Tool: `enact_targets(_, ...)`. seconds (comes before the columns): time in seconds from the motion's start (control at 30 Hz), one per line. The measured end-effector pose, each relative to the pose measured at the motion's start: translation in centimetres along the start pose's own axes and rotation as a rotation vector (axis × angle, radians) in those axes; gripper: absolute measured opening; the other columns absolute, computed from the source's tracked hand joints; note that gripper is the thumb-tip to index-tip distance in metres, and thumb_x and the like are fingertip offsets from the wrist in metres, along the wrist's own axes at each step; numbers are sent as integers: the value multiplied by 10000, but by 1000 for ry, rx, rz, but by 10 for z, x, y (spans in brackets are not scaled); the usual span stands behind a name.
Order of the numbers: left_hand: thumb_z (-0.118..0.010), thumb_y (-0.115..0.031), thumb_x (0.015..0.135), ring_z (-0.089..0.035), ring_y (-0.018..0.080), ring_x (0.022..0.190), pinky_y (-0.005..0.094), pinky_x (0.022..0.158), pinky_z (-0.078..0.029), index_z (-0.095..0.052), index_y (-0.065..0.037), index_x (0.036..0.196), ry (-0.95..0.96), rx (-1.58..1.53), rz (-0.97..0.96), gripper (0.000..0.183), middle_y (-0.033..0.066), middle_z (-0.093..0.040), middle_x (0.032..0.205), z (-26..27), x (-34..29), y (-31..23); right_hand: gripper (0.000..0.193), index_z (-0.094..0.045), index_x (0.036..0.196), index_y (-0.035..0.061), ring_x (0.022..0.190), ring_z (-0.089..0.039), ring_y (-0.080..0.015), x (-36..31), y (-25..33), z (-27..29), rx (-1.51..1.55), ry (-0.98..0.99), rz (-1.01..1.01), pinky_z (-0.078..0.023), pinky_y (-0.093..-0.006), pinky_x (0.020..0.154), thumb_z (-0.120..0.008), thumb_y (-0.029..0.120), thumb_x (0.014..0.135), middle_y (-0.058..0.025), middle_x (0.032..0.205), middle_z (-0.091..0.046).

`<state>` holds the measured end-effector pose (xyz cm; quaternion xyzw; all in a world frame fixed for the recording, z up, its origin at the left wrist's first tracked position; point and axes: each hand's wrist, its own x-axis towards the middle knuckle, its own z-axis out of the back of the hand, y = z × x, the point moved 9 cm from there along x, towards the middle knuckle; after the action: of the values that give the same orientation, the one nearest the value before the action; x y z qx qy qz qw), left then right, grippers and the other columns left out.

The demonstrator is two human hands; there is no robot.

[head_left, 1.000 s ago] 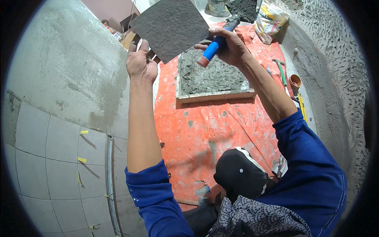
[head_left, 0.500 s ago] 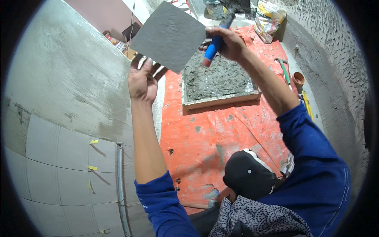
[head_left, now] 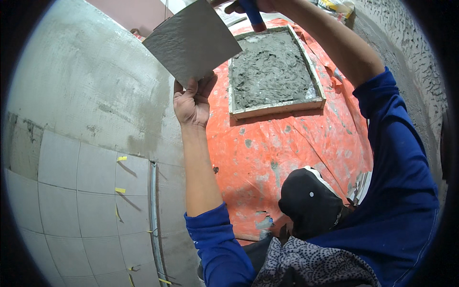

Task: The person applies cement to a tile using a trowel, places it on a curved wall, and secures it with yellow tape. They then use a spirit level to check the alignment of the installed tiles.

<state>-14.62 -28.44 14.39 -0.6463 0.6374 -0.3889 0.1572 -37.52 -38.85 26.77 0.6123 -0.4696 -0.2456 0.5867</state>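
The left hand (head_left: 192, 103) pinches the lower corner of a mortar-coated tile (head_left: 191, 40), held up tilted just left of the wooden mortar tray (head_left: 275, 71) on the orange sheet (head_left: 296, 153). The right hand (head_left: 248, 5), closed round a blue trowel handle (head_left: 252, 14), sits above the tray's far edge. With only a corner grip, the heavy wet tile could slip or shed mortar.

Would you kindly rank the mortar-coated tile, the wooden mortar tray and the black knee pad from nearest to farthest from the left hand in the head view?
1. Mortar-coated tile: gripped by the left hand, just above it.
2. Wooden mortar tray: to its right, on the orange sheet.
3. Black knee pad: lower right, farthest.
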Motion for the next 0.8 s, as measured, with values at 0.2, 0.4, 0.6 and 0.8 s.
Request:
enact_targets(0.2, -558, 21, 917, -635, 397, 1047, 571, 986, -529, -449, -85, 1315, -66, -12, -133, 426, 214, -580, 1183, 7, -3, -36, 382, -619, 1159, 17, 702, -665, -154, -59, -52, -11, -200, -212, 50, -510, -259, 608, -685, 286, 895, -117, 984, -716)
enact_targets(0.4, -495, 6, 961, -621, 442, 1030, 590, 958, -531, -389, -109, 1364, -267, -59, -166, 432, 220, -527, 1193, 14, -6, -53, 402, -590, 1176, -14, 851, -707, -256, -46, -88, -61, 259, -173, -4, -509, -276, 587, -721, 219, 875, -154, 1065, -682)
enact_targets(0.6, -474, 3, 971, -585, 456, 1088, 596, 967, -524, -310, -133, 1399, -305, -67, -197, 478, 226, -447, 1272, 24, -17, -76, 324, -569, 1091, -62, 788, -719, -280, -21, -80, -105, 274, -146, 27, -541, -293, 569, -732, 60, 840, -178, 973, -674)
enact_targets(0.8, -477, 10, 966, -579, 450, 1103, 594, 990, -511, -317, -110, 1379, -286, -36, -225, 459, 232, -451, 1263, 39, -29, -92, 236, -610, 984, -91, 778, -718, -273, -2, -95, -124, 310, -120, 24, -567, -295, 599, -732, 37, 828, -177, 906, -677)
